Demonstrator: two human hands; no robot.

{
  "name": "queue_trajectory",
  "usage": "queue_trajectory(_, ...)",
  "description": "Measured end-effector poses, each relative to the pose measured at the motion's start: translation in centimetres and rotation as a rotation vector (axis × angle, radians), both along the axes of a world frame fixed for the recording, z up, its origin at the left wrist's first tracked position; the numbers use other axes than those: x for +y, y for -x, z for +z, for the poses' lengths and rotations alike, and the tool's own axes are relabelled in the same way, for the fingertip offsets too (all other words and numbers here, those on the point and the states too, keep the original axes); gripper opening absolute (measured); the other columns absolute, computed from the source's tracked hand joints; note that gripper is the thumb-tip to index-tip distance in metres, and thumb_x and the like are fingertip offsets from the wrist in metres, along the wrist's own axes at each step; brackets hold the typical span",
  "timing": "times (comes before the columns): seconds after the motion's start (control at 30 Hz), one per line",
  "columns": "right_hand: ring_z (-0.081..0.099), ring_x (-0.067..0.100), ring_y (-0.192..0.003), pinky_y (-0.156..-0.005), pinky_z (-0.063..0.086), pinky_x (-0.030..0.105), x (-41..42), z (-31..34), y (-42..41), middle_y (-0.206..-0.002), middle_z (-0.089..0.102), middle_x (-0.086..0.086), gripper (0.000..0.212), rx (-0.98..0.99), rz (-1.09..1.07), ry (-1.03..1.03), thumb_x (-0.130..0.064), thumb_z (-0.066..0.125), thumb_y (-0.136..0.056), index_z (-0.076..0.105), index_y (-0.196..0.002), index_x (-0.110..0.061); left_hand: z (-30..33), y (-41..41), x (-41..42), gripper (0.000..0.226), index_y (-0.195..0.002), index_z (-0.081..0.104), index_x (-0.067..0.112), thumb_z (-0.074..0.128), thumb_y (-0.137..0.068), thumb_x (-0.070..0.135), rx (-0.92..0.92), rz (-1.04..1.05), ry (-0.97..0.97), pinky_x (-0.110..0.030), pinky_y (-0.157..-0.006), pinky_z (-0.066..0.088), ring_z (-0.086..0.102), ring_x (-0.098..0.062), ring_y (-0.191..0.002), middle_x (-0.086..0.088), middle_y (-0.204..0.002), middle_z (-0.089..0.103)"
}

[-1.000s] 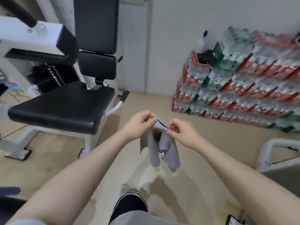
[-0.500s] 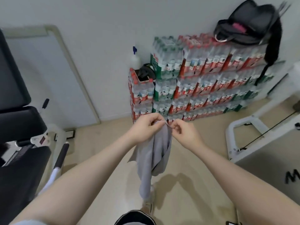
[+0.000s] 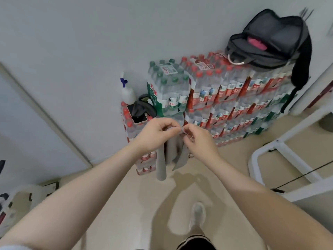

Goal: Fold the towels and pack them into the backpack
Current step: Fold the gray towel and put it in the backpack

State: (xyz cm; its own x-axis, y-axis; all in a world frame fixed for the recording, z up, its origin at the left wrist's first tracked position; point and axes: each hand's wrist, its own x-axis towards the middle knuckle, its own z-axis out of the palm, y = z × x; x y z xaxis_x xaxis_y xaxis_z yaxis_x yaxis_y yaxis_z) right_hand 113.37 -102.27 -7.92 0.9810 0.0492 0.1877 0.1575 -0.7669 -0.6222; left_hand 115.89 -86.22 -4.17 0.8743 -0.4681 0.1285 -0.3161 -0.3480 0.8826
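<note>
Up at chest height, the left hand (image 3: 156, 134) and right hand (image 3: 197, 139) both pinch the top edge of a grey towel (image 3: 168, 156), fingertips nearly touching, with the cloth hanging down in loose bunched folds between the forearms. It looks light and totally floppy, so it won't hold any shape on its own; probably best to grab it by two corners and spread it flat before folding. Further out, the black backpack (image 3: 270, 40) sits open on top of a stack of bottled water packs (image 3: 225, 98) against the wall, well apart from the towel.
</note>
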Motion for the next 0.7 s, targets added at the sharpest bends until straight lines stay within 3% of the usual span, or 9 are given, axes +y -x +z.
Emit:
queue_trajectory(0.1, 0.058, 0.023, -0.089, -0.066, 0.047, 0.036, -2.8, -1.0, -5.4, -0.095, 0.064, 0.003, 0.015, 0.023, -0.059, 0.11, -0.01, 0.048, -0.089, 0.059, -0.099, -0.014, 0.5, -4.9, -1.7, 0.022, -0.072, 0.063, 0.029, 0.059, -0.088, 0.014, 0.004, 0.035, 0.004, -0.014, -0.069, 0.039, 0.048, -0.001, -0.067, 0.003, -0.072, 0.06)
queue_trajectory(0.2, 0.058, 0.026, -0.083, -0.063, 0.047, 0.038, -6.6, -1.9, -11.1, -0.084, 0.059, 0.002, 0.01, 0.107, -0.11, 0.168, -0.008, 0.047, -0.087, 0.055, -0.09, -0.013, 0.9, -10.0, -3.8, 0.015, -0.076, 0.064, 0.019, 0.059, -0.087, 0.011, -0.018, 0.076, -0.051, -0.005, -0.065, 0.037, 0.049, 0.008, -0.062, 0.011, -0.068, 0.058)
queue_trajectory(0.3, 0.058, 0.023, -0.083, -0.068, 0.045, 0.035, -10.1, -1.3, -17.6, -0.088, 0.062, 0.003, 0.014, 0.071, -0.14, -0.015, -0.007, 0.045, -0.091, 0.058, -0.095, -0.011, 1.3, -15.5, -5.7, 0.012, -0.078, 0.067, 0.016, 0.061, -0.086, 0.009, -0.066, 0.177, -0.08, -0.002, -0.067, 0.038, 0.053, 0.015, -0.065, 0.019, -0.071, 0.06)
queue_trajectory(0.4, 0.052, 0.013, -0.08, -0.067, 0.037, 0.026, -12.6, 1.3, -24.1, -0.088, 0.059, -0.003, 0.015, 0.069, -0.173, -0.235, -0.011, 0.041, -0.096, 0.056, -0.1, -0.01, 1.5, -21.5, -6.9, 0.014, -0.088, 0.07, 0.01, 0.057, -0.089, 0.015, -0.266, 0.332, -0.24, -0.016, -0.071, 0.041, 0.056, -0.001, -0.073, 0.01, -0.076, 0.063)
queue_trajectory(0.47, 0.049, 0.007, -0.071, -0.061, 0.037, 0.021, -14.2, 2.8, -27.9, -0.079, 0.054, -0.008, 0.014, 0.053, -0.16, -0.277, -0.013, 0.042, -0.097, 0.055, -0.099, -0.012, 1.3, -25.1, -7.6, 0.023, -0.094, 0.069, 0.01, 0.052, -0.09, 0.025, -0.393, 0.409, -0.386, -0.03, -0.072, 0.046, 0.058, -0.02, -0.078, -0.001, -0.082, 0.065)
queue_trajectory(0.53, 0.049, 0.01, -0.069, -0.061, 0.038, 0.02, -15.5, 4.0, -31.3, -0.075, 0.055, -0.005, 0.014, -0.001, -0.132, -0.263, -0.012, 0.044, -0.095, 0.058, -0.096, -0.012, 1.3, -28.1, -8.5, 0.035, -0.092, 0.068, 0.011, 0.043, -0.086, 0.035, -0.448, 0.451, -0.422, -0.039, -0.068, 0.051, 0.06, -0.027, -0.079, -0.006, -0.085, 0.066)
queue_trajectory(0.67, 0.052, 0.012, -0.074, -0.059, 0.035, 0.013, -17.1, 5.7, -36.9, -0.08, 0.062, -0.002, 0.016, -0.13, -0.105, -0.136, -0.012, 0.049, -0.093, 0.065, -0.096, -0.011, 1.4, -32.8, -9.8, 0.046, -0.086, 0.068, 0.008, 0.038, -0.084, 0.042, -0.479, 0.508, -0.374, -0.032, -0.061, 0.047, 0.059, -0.027, -0.072, -0.007, -0.078, 0.065)
queue_trajectory(0.7, 0.054, 0.014, -0.074, -0.06, 0.036, 0.016, -17.3, 6.2, -38.3, -0.082, 0.065, 0.001, 0.017, -0.154, -0.102, -0.118, -0.012, 0.05, -0.092, 0.066, -0.096, -0.011, 1.7, -34.0, -10.1, 0.048, -0.086, 0.068, 0.009, 0.035, -0.083, 0.044, -0.486, 0.515, -0.374, -0.032, -0.061, 0.047, 0.059, -0.027, -0.071, -0.007, -0.076, 0.064)
